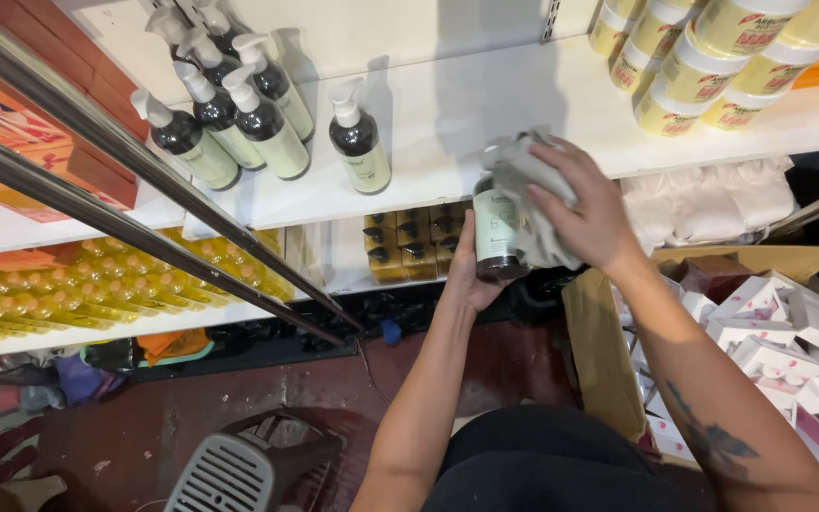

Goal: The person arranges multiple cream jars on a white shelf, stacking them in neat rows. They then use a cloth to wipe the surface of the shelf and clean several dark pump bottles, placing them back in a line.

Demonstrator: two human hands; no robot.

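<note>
Right now your left hand (pixel 466 275) grips the dark bottle (pixel 495 232) from below, its long axis upright. Your right hand (pixel 591 213) presses a grey cloth (pixel 523 180) over its top.

Both forearms reach up and forward, bare. The left hand (pixel 466 275) cups from below, palm up, fingers curled closed. The right hand (pixel 588 213) presses over the top, fingers (pixel 547 194) spread, tattooed forearm angled in.

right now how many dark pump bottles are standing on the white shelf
7 visible: six clustered at the shelf's left, one alone right of them. More may be hidden beyond the frame's top. Another is held in the left hand.
</note>
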